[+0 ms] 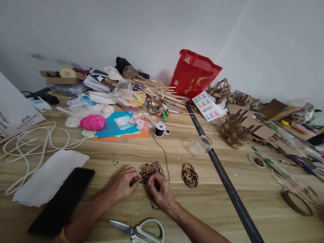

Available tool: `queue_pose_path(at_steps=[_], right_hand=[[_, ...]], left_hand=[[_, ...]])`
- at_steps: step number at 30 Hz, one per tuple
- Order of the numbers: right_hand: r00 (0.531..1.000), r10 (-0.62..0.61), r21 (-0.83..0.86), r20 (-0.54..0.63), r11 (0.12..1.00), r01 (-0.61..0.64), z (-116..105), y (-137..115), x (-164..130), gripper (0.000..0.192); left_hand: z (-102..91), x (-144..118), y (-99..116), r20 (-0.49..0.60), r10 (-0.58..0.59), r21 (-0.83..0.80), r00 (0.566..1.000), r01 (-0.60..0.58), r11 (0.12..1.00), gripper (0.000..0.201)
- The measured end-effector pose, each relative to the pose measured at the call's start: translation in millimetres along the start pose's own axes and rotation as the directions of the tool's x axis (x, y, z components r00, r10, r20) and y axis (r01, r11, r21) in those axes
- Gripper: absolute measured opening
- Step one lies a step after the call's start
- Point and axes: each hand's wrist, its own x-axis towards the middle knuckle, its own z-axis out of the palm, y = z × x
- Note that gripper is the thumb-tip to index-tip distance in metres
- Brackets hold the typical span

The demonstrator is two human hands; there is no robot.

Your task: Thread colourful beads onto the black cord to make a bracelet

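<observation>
A loose pile of small multicoloured beads (149, 170) lies on the wooden table between my two hands. At the pile's left edge, the thumb and forefinger of my left hand (123, 182) are pinched together; what is between them is too small to tell. My right hand (162, 192) is closed in a pinch at the pile's lower right, on a thin black cord (165, 152). This cord runs down from a spool of black cord (159, 129) and curls out below my right hand. To the right lie finished-looking beaded bracelets (190, 175), stacked together.
White-handled scissors (144, 234) lie near the front edge. A black phone (62, 201) and white paper (50, 175) are left of my arm, beside a tangled white cable (44, 152). A clear plastic jar (201, 146) lies by the dark strip. Craft materials and a red bag (193, 75) crowd the back.
</observation>
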Motion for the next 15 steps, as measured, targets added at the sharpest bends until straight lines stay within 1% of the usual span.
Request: queue_pose_path(at_steps=[3, 9, 12, 15], right_hand=[[1.000, -0.002, -0.004, 0.000, 1.000, 0.002, 0.1, 1.0, 0.1, 0.013], [1.000, -0.012, -0.015, -0.014, 1.000, 0.012, 0.6, 1.4, 0.7, 0.016], [1.000, 0.008, 0.000, -0.023, 1.000, -0.008, 0.8, 1.8, 1.1, 0.019], [0.999, 0.041, 0.051, -0.032, 0.998, -0.040, 0.3, 3.4, 1.7, 0.023]], left_hand=[[-0.2, 0.0, 0.1, -0.014, -0.013, 0.002, 1.000, 0.013, 1.000, 0.019], [2.5, -2.3, -2.0, 0.000, -0.023, 0.005, 1.000, 0.023, 1.000, 0.014], [2.5, -2.7, -2.0, 0.002, -0.024, 0.007, 1.000, 0.024, 1.000, 0.012], [1.2, -2.4, 0.1, 0.017, -0.013, 0.026, 1.000, 0.013, 1.000, 0.013]])
